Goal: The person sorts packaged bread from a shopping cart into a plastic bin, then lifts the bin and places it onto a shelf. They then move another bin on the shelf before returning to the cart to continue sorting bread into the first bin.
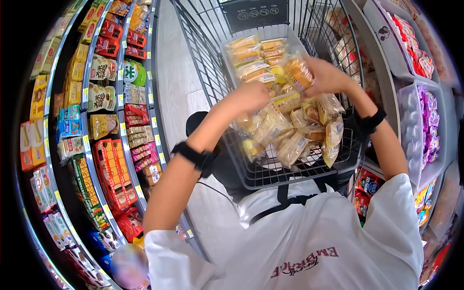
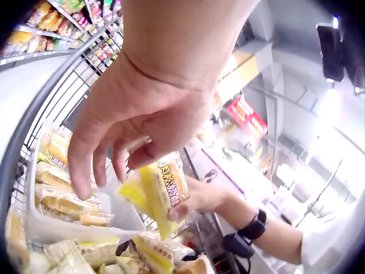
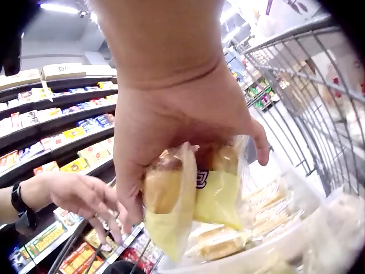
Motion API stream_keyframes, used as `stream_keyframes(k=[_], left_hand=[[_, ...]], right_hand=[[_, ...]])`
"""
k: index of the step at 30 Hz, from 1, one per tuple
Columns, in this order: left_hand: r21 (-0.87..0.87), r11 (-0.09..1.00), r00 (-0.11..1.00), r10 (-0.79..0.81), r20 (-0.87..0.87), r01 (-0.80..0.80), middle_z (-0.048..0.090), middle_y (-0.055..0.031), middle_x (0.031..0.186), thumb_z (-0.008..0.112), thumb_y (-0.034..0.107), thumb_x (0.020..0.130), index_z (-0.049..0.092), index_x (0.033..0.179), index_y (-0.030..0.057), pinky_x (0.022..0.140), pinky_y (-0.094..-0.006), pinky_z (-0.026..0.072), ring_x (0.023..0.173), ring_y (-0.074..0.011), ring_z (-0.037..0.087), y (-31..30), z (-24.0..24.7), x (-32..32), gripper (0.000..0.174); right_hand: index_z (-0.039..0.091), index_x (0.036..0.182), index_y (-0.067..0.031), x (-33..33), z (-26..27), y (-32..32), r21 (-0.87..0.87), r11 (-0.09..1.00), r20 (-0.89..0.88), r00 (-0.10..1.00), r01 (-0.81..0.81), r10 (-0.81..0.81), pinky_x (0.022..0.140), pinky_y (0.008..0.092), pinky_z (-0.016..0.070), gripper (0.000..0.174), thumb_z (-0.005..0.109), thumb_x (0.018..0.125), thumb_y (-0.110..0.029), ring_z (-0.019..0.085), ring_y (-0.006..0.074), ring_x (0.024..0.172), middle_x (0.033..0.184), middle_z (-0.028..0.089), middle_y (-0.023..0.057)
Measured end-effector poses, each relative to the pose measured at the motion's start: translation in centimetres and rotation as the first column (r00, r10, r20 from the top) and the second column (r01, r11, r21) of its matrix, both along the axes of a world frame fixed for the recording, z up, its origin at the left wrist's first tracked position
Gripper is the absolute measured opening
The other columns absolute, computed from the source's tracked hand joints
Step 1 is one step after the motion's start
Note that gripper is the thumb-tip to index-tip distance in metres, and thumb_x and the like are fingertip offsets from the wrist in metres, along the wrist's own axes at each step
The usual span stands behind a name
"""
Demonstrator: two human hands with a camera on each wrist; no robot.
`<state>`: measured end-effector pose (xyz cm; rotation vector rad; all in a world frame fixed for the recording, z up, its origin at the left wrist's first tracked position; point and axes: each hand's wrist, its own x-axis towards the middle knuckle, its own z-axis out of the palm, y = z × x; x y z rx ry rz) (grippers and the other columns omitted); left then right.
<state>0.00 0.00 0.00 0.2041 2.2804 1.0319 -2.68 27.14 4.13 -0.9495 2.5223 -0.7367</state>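
Observation:
My right hand (image 1: 326, 77) grips plastic-wrapped bread packs (image 1: 297, 72) above a translucent bin. Two packs show under its palm in the right wrist view, one with a yellow printed wrapper (image 3: 219, 197). My left hand (image 1: 251, 99) hovers over the bin's near left side, its fingers loosely bent and holding nothing. Rows of similar bread packs (image 1: 244, 50) fill the far part of the translucent bin (image 1: 296, 39). Nearer my body, a loose heap of wrapped breads (image 1: 290, 137) lies in the wire shopping cart (image 1: 251, 180).
Shelves of packaged snacks (image 1: 104, 67) line the left of the aisle, with grey floor (image 1: 176, 63) between them and the cart. On the right stand display boxes, among them a clear bin (image 1: 408, 128) of purple-wrapped goods. The cart's wire sides rise around the bin.

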Motion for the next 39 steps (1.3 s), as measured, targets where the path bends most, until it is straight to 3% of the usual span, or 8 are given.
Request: stream_keyframes(k=[2, 7, 9, 13, 21, 25, 34, 39], left_hand=[[-0.405, 0.614, 0.694, -0.716, 0.076, 0.677, 0.069, -0.0255, 0.103, 0.060, 0.030, 0.083, 0.073, 0.101, 0.0024, 0.078, -0.0417, 0.0519, 0.095, -0.0315, 0.068, 0.5, -4.9, -2.7, 0.036], [-0.456, 0.575, 0.724, -0.625, 0.292, 0.680, 0.070, -0.0130, 0.118, 0.057, 0.031, 0.085, 0.071, 0.113, 0.0045, 0.084, -0.0414, 0.0523, 0.106, -0.0337, 0.066, 4.9, -7.5, -5.8, 0.041], [-0.465, 0.716, 0.819, -0.572, 0.036, 0.521, 0.067, -0.0133, 0.124, 0.054, 0.034, 0.089, 0.068, 0.119, 0.0054, 0.092, -0.0414, 0.0512, 0.113, -0.0325, 0.063, 3.1, -10.6, -6.0, 0.044], [-0.654, 0.421, 0.723, -0.625, 0.292, 0.629, 0.059, -0.0219, 0.131, 0.064, 0.026, 0.083, 0.050, 0.145, 0.0160, 0.104, -0.0392, 0.0448, 0.118, -0.0363, 0.058, 4.2, -2.0, -7.3, 0.064], [-0.756, 0.420, 0.785, -0.589, 0.193, 0.502, 0.034, -0.0127, 0.157, 0.050, 0.034, 0.097, 0.051, 0.143, 0.0302, 0.112, -0.0527, 0.0363, 0.141, -0.0379, 0.037, 1.4, -2.2, -9.2, 0.046], [-0.719, 0.472, 0.745, -0.660, 0.095, 0.510, 0.055, -0.0124, 0.141, 0.050, 0.038, 0.098, 0.059, 0.137, 0.0263, 0.106, -0.0454, 0.0444, 0.130, -0.0349, 0.052, 0.3, -2.1, -9.6, 0.042], [-0.698, 0.539, 0.758, -0.652, 0.008, 0.471, 0.053, -0.0143, 0.138, 0.059, 0.024, 0.093, 0.063, 0.130, 0.0263, 0.102, -0.0480, 0.0474, 0.127, -0.0412, 0.051, -1.3, -5.8, -8.8, 0.037], [-0.674, 0.552, 0.770, -0.637, 0.038, 0.490, 0.055, -0.0168, 0.136, 0.059, 0.017, 0.090, 0.065, 0.127, 0.0245, 0.102, -0.0449, 0.0482, 0.124, -0.0365, 0.055, -0.2, -4.3, -8.2, 0.038]], right_hand=[[0.039, 0.141, 0.0012, -0.5, 0.3, 0.1, -0.196, 0.967, 0.115, 0.983, 0.161, -0.140, 0.097, 0.0356, 0.0485, 0.094, 0.085, 0.065, -0.031, 0.063, 0.0287, 0.109, 0.119, 0.064, 0.0205], [0.040, 0.142, -0.0011, -2.4, -0.7, 2.0, -0.199, 0.924, 0.135, 0.943, 0.327, -0.305, 0.100, 0.0372, 0.0462, 0.096, 0.086, 0.062, -0.027, 0.060, 0.0293, 0.114, 0.127, 0.060, 0.0188], [0.041, 0.140, -0.0008, -2.8, -1.1, 1.4, 0.007, 0.973, 0.128, 0.965, 0.229, -0.228, 0.097, 0.0374, 0.0473, 0.097, 0.087, 0.058, -0.026, 0.061, 0.0341, 0.110, 0.121, 0.061, 0.0192], [0.044, 0.136, -0.0079, -2.1, -1.1, -1.1, 0.332, 0.933, -0.002, 0.989, 0.142, -0.149, 0.092, 0.0566, 0.0427, 0.092, 0.087, 0.057, -0.021, 0.054, 0.0370, 0.117, 0.122, 0.055, 0.0153], [0.049, 0.130, -0.0141, -2.6, -7.1, -5.6, 0.317, 0.948, -0.123, 0.992, 0.007, 0.034, 0.095, 0.0568, 0.0424, 0.074, 0.081, 0.063, -0.012, 0.053, 0.0346, 0.121, 0.126, 0.055, 0.0112], [0.046, 0.137, -0.0169, -2.0, -11.1, -9.6, 0.377, 0.926, -0.316, 0.935, -0.034, 0.163, 0.097, 0.0566, 0.0447, 0.073, 0.078, 0.070, -0.012, 0.052, 0.0328, 0.124, 0.136, 0.052, 0.0112], [0.059, 0.127, -0.0051, -2.9, -11.4, -8.2, -0.096, 0.992, 0.034, 0.995, -0.085, 0.088, 0.097, 0.0452, 0.0469, 0.070, 0.084, 0.063, -0.022, 0.050, 0.0392, 0.126, 0.124, 0.058, 0.0205], [0.057, 0.126, 0.0031, -3.1, -14.1, -8.6, 0.105, 0.986, 0.245, 0.958, 0.127, -0.149, 0.095, 0.0420, 0.0483, 0.068, 0.082, 0.067, -0.021, 0.060, 0.0395, 0.111, 0.116, 0.064, 0.0253]])
